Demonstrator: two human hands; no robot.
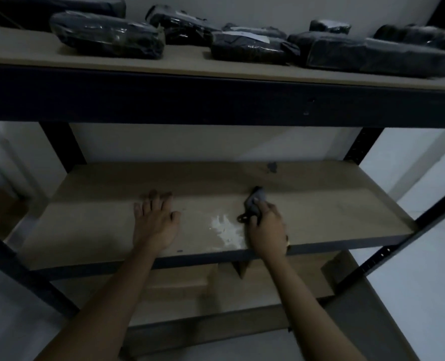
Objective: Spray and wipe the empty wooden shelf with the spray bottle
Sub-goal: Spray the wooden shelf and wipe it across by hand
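The empty wooden shelf point(320, 204) is the middle board of a dark metal rack. My right hand point(266, 227) grips a bunched dark grey cloth point(255, 201) and holds it against the board near the front edge. A pale wet patch point(226, 230) shines on the wood just left of that hand. My left hand point(155, 220) rests flat on the board with its fingers spread, left of the wet patch. A small dark stain point(272, 167) marks the back of the board. No spray bottle is in view.
The upper shelf point(21, 48) carries several dark plastic-wrapped packages point(106, 35). Black uprights point(364, 145) stand at the rack's corners. A lower shelf point(273, 277) holds a cardboard box point(177, 285). White wall lies behind and to the right.
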